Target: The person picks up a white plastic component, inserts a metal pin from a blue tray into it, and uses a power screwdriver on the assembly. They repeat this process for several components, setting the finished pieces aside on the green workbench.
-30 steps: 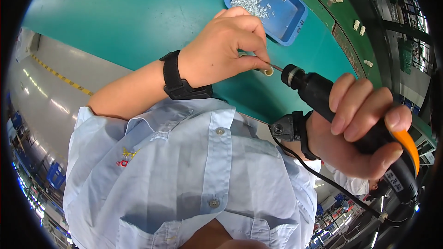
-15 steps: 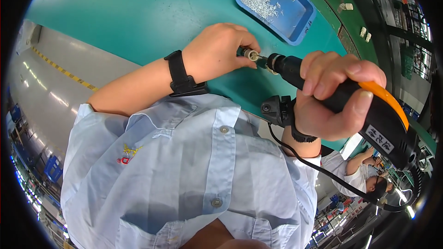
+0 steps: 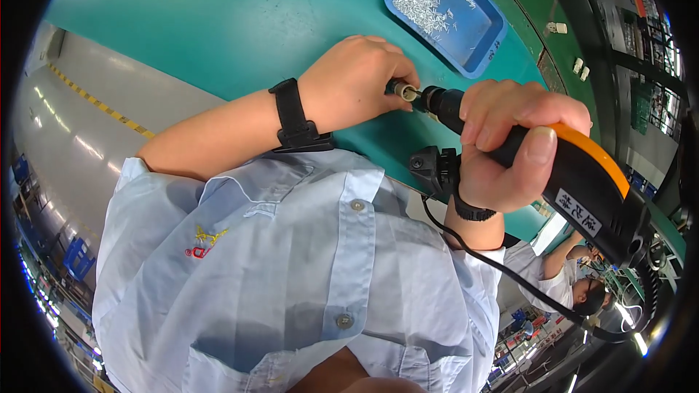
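Between the thumb and fingers of my left hand (image 3: 358, 76) is a small cylindrical part (image 3: 408, 94) with a pale, round open end facing right. My right hand (image 3: 518, 135) wraps round a black and orange electric screwdriver (image 3: 593, 153), its nose pointing left. The driver's thin bit reaches the open end of the part; how deep it sits, I cannot tell. Some of the cylinder is hidden by my left fingers. Just beyond my hands lies a blue tray (image 3: 477, 64) with many small silvery screws or pins (image 3: 424, 1) heaped at its far left.
A green bench top (image 3: 218, 22) stretches under my hands. Small whitish pieces (image 3: 557, 28) lie on the darker green strip at right. A black cable (image 3: 510, 271) runs from the device at my right wrist. Another person (image 3: 564, 276) sits at work at the lower right.
The electric screwdriver has moved left, bringing its bit to the open end of the cylindrical part. My left hand keeps its hold, and the view has shifted slightly.
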A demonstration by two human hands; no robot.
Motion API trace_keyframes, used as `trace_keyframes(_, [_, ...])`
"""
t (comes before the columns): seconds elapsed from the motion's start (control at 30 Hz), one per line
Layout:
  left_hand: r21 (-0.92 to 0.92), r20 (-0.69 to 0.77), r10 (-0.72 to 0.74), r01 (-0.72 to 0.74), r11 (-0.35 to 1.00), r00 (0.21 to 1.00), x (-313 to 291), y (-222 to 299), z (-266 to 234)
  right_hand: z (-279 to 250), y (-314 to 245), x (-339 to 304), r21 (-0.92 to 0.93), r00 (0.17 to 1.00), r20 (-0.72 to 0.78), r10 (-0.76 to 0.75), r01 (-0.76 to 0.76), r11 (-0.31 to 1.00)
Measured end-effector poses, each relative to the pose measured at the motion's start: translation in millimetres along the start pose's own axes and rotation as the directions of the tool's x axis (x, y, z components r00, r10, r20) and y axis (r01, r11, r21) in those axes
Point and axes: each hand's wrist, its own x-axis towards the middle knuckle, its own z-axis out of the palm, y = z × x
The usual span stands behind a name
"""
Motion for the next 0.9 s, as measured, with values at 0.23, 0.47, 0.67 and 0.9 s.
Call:
trace_keyframes(0.23, [0.026,-0.021,0.044,-0.044,0.999,0.999,-0.8,0.3,2.1,5.1,-0.6,-2.8,-0.083,0.999,-0.03,0.037,-0.039,0.996])
trace_keyframes(0.47, [0.08,-0.032,0.079,-0.076,0.994,0.996,-9.0,3.8,2.3,-36.1,-22.4,9.1,0.258,0.99,-0.039,-0.135,0.141,0.956])
trace_keyframes(0.67, [0.077,-0.048,0.124,-0.12,0.99,0.991,-8.1,9.3,-11.1,-60.5,10.6,35.8,-0.119,0.931,-0.349,-0.106,0.068,0.991])
trace_keyframes(0.9, [0.16,-0.075,0.172,-0.158,0.974,0.982,14.2,20.8,-21.4,-52.1,32.3,32.8,-0.128,0.923,-0.378,-0.074,0.027,0.991])
